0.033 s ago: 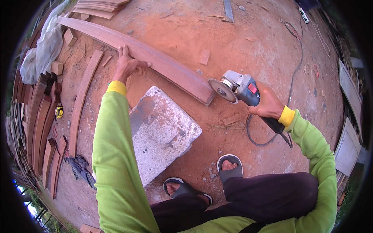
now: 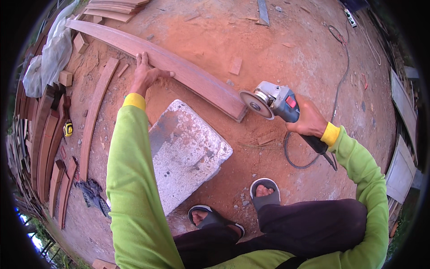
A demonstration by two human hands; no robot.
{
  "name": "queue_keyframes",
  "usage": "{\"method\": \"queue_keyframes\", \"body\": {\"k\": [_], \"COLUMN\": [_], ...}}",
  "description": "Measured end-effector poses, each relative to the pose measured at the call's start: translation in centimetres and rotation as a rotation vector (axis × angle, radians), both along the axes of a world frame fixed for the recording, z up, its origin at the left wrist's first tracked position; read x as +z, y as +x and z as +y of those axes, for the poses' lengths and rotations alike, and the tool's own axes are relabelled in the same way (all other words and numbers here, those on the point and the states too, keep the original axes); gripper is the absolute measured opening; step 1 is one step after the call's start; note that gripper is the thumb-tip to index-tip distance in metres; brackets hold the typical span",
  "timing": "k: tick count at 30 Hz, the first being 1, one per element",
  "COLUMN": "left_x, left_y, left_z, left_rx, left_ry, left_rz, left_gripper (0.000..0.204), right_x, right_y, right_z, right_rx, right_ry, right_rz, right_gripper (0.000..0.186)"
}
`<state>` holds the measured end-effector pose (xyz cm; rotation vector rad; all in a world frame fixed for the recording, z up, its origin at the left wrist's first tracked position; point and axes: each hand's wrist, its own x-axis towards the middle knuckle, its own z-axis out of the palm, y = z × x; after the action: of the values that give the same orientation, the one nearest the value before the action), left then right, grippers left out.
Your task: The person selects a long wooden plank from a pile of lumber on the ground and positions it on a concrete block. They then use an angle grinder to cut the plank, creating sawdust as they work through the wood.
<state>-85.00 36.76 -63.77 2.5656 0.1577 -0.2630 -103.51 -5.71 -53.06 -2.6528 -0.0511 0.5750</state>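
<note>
A long reddish-brown wooden plank [image 2: 192,77] runs slantwise from the far left toward the middle. My left hand [image 2: 147,74] lies on its near edge, fingers stretched over the top and thumb spread to the right. In my right hand [image 2: 309,117] is an angle grinder [image 2: 285,104], gripped round its dark body below a red switch. Its round disc [image 2: 256,105] is upright, just right of the plank's near end and apart from it as far as I can see. Whether the disc spins cannot be told. A pale, rough block [image 2: 190,150] sits on the ground between my arms.
The grinder's cord [image 2: 301,167] loops right and runs back toward a power strip [image 2: 350,18]. Curved wooden boards [image 2: 45,148], a yellow tape measure [image 2: 68,127] and a dark cloth [image 2: 93,197] lie left. Plastic sheeting [image 2: 51,54] is behind them. Panels [image 2: 401,170] lean at right.
</note>
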Motion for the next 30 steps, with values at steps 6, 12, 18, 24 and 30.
{"method": "queue_keyframes", "body": {"k": [6, 12, 18, 24, 30], "left_x": [-0.28, 0.07, -0.43, -0.09, -0.52], "left_y": [-0.17, -0.17, -0.16, -0.10, -0.03], "left_z": [-0.11, -0.03, 0.10, 0.02, 0.11], "left_rx": [-0.007, -0.003, -0.002, -0.003, 0.002], "left_ry": [-0.002, -0.005, -0.030, -0.048, -0.009], "left_rz": [-0.005, -0.006, -0.014, -0.026, -0.023], "left_gripper": [0.137, 0.137, 0.137, 0.137, 0.138], "right_x": [0.04, -0.11, 0.11, -0.06, -0.56], "right_y": [0.09, 0.23, 0.26, 0.17, 0.19], "right_z": [0.03, -0.14, 0.19, -0.25, -0.26], "right_rx": [0.021, 0.058, 0.022, 0.041, 0.043], "right_ry": [-0.023, -0.010, -0.018, -0.031, -0.027], "right_rz": [-0.002, -0.035, -0.008, -0.031, -0.031], "right_gripper": [0.064, 0.066, 0.059, 0.059, 0.058]}}
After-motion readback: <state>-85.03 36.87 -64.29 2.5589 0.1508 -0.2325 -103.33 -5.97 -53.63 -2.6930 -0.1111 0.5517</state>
